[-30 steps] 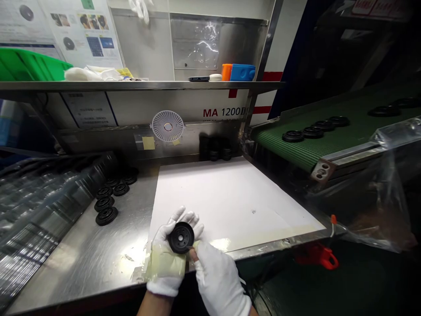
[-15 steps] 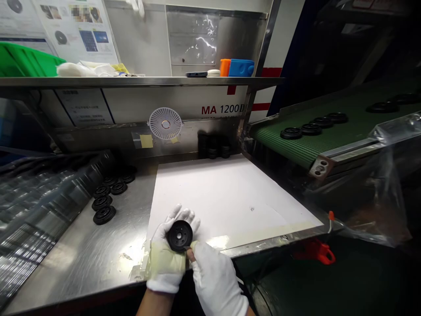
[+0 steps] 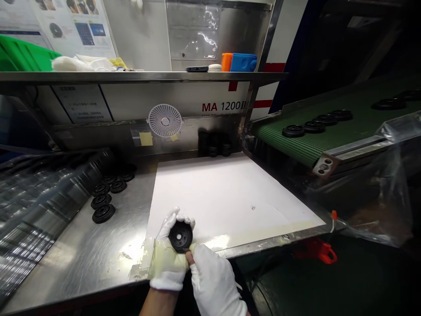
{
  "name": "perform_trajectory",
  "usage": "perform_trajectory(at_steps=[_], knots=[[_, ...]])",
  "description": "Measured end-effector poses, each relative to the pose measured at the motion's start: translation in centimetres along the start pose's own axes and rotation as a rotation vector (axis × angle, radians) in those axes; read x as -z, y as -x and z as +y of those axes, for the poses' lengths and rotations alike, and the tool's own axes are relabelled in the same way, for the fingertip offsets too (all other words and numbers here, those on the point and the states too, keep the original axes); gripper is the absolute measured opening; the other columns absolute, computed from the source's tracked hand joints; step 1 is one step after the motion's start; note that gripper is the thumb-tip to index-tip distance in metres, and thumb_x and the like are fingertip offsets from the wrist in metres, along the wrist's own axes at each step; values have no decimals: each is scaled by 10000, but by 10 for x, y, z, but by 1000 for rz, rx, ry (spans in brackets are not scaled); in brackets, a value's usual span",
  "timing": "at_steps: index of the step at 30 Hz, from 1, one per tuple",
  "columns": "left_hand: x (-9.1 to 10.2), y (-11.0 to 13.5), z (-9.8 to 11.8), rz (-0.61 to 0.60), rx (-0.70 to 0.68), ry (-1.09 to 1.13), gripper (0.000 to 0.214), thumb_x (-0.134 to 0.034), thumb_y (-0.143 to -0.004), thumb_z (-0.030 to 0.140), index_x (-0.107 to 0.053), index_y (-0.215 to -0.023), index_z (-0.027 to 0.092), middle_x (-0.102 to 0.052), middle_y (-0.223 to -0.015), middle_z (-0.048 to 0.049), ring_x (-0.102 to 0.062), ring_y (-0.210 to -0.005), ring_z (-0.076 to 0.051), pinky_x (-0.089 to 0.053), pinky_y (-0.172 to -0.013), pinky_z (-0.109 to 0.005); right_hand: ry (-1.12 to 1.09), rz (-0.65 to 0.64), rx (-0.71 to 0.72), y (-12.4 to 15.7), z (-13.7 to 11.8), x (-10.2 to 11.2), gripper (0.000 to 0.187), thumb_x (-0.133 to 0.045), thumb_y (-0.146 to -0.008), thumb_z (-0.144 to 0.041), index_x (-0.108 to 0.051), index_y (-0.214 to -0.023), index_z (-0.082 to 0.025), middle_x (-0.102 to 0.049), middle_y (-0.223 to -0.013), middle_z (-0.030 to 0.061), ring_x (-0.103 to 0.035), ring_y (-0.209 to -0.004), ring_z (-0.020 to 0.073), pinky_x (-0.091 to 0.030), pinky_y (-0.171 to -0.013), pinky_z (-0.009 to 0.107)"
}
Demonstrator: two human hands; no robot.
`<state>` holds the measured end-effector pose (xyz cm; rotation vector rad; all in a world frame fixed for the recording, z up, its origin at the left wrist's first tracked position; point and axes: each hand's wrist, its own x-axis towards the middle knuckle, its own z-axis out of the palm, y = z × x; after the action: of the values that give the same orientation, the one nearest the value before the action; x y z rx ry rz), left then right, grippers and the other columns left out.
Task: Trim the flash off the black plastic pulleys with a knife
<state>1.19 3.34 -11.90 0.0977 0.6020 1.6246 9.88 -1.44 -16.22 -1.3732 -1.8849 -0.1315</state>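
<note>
disc [image 3: 182, 242] in left hand [image 3: 169, 256] | sheet [image 3: 217, 188] behind | trays [image 3: 49, 213] left | conveyor [image 3: 291, 149] right

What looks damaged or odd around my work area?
The white sheet has a small grey mark right of its middle, standing out against its pale surface. Also, a bare fingertip shows on your right hand, beside the black disc in your left hand, odd because your right hand looks otherwise gloved.
</note>
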Motion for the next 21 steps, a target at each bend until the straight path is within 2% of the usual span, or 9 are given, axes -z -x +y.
perform_trajectory(at_steps=[4,6,8,11,13,15,18,20,21], knots=[[3,5,6,-40,103,-76,300,-534,-739,183,-621,-1013,96,-629,-880,-138,-601,-885,-282,-508,-774,-486,-33,-22,-7,-5,4,4,309,-292,-911,-294,-503,-695,-228,-572,-549,-19,-514,-458,144,-229,-468,284],[3,7,7,-53,129,-65,284,-517,-735,188,-632,-973,84,-621,-805,-119,-605,-803,-256,-507,-766,-499,-50,-42,-34,-6,7,4,317,-289,-911,-299,-512,-696,-229,-582,-560,-14,-530,-468,147,-240,-469,282],[2,8,7,-59,98,-36,231,-513,-731,175,-642,-905,93,-586,-701,-65,-581,-686,-190,-510,-771,-477,-33,-43,-64,-5,7,4,312,-297,-906,-304,-516,-699,-225,-586,-561,-8,-533,-469,149,-241,-471,282],[-2,8,7,-4,49,-16,169,-530,-726,166,-644,-836,105,-559,-653,-37,-560,-636,-159,-512,-782,-450,-44,-78,-25,-4,5,6,298,-311,-896,-295,-508,-683,-225,-583,-557,-9,-526,-475,144,-237,-476,280],[-6,8,8,35,41,-2,156,-538,-728,160,-644,-827,102,-571,-663,-44,-573,-652,-163,-508,-799,-452,-119,-173,-38,-5,2,12,301,-325,-894,-305,-496,-659,-226,-579,-561,-21,-521,-487,128,-249,-475,264],[-9,8,11,50,59,27,149,-530,-735,148,-644,-816,97,-594,-693,-60,-595,-689,-179,-503,-815,-469,-199,-310,-134,-9,4,25,314,-374,-881,-384,-498,-639,-225,-582,-574,-30,-522,-508,115,-271,-474,237],[-13,10,15,42,78,85,146,-516,-744,125,-644,-807,94,-637,-787,-98,-626,-814,-228,-506,-826,-474,-194,-504,-312,-20,17,48,297,-568,-742,-516,-541,-659,-232,-600,-607,-33,-549,-563,139,-314,-491,224],[-16,13,17,53,87,115,166,-516,-744,113,-642,-848,84,-649,-882,-136,-612,-932,-275,-503,-837,-484,-134,-561,-372,-26,34,60,303,-638,-674,-509,-593,-818,-246,-640,-710,-13,-592,-663,184,-377,-559,250],[-18,15,17,63,92,129,186,-519,-744,110,-638,-882,78,-647,-931,-153,-595,-983,-295,-497,-845,-495,-115,-552,-378,-27,42,64,343,-610,-704,-491,-589,-945,-247,-655,-794,9,-606,-732,206,-409,-618,278]])
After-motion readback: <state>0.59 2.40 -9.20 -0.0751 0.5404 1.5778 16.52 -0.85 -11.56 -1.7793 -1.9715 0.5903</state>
